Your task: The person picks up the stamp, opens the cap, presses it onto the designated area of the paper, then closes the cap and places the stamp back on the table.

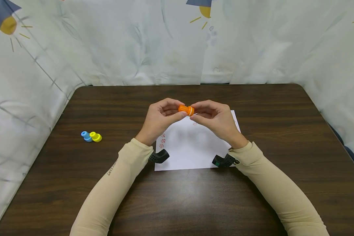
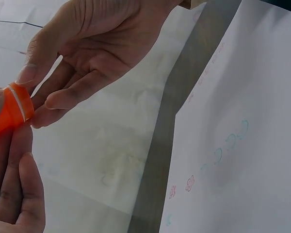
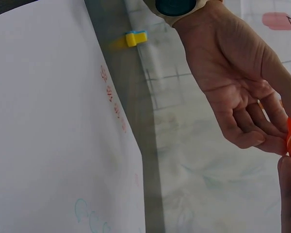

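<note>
The orange stamp (image 1: 186,109) is held above the paper (image 1: 191,147), pinched between left hand (image 1: 160,119) and right hand (image 1: 216,119), fingers curled on each end. It appears light, rigid plastic, best gripped by its barrel. Only the head view shows both sleeves and the bench (image 1: 253,105); the wrist views show faint stamped marks.
</note>
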### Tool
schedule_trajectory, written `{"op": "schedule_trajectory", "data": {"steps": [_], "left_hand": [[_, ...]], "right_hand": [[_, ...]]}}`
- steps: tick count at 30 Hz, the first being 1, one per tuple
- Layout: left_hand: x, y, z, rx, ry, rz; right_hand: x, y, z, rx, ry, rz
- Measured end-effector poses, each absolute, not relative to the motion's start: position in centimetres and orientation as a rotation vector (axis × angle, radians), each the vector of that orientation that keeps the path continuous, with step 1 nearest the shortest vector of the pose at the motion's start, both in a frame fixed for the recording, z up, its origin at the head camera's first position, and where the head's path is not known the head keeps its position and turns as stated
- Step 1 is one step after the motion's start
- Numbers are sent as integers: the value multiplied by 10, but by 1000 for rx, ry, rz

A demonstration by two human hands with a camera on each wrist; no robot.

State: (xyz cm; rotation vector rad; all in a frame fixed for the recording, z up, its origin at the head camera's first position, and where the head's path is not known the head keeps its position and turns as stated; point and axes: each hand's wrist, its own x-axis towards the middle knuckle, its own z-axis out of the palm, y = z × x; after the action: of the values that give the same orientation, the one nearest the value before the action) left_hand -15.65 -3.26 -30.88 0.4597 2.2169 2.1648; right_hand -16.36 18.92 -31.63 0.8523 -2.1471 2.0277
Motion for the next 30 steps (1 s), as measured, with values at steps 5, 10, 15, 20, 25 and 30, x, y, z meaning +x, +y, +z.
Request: {"op": "schedule_trajectory", "data": {"steps": [5, 10, 15, 20, 25, 30], "left_hand": [[-157, -32, -308, 469, 2218, 2165], [-156, -32, -308, 472, 2230, 2152], [-157, -32, -310, 476, 2226, 2148], [-156, -32, -309, 479, 2220, 2153], [-154, -31, -306, 479, 2239, 2147], [-154, -35, -303, 486, 2267, 2143]], "right_hand": [[-164, 190, -317, 849, -2154, 2022], [-163, 190, -317, 854, -2147, 2023], [-163, 189, -318, 854, -2142, 2044], [-162, 190, -317, 843, -2154, 2032], [-162, 190, -316, 848, -2168, 2027], [-163, 193, -314, 860, -2216, 1982]]}}
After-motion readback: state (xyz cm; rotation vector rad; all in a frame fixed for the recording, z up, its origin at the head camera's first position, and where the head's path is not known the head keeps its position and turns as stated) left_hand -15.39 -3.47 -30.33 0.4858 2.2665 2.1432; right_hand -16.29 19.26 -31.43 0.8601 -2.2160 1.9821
